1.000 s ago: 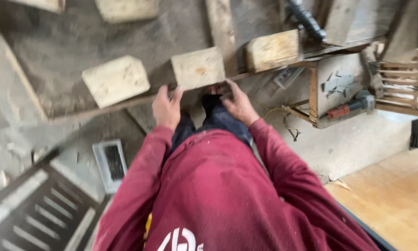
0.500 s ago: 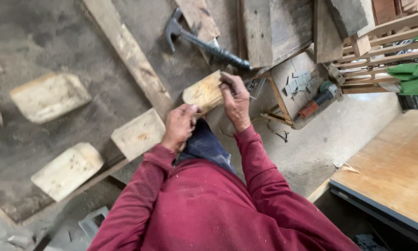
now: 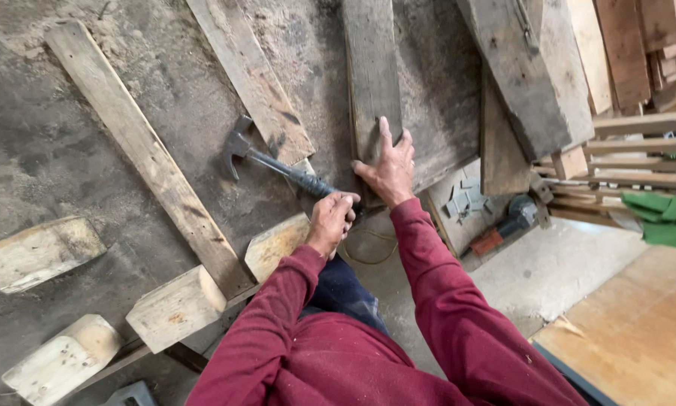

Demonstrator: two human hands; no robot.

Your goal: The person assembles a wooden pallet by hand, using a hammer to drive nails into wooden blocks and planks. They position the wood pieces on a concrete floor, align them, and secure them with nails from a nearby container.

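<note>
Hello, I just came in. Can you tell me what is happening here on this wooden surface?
A person in a red long-sleeved top leans over a dusty wooden work surface. The left hand grips the handle of a claw hammer, which lies on the surface with its head pointing away. The right hand rests flat on the end of a grey plank. Several short wood blocks sit along the near edge, and a power tool lies on the floor below.
</note>
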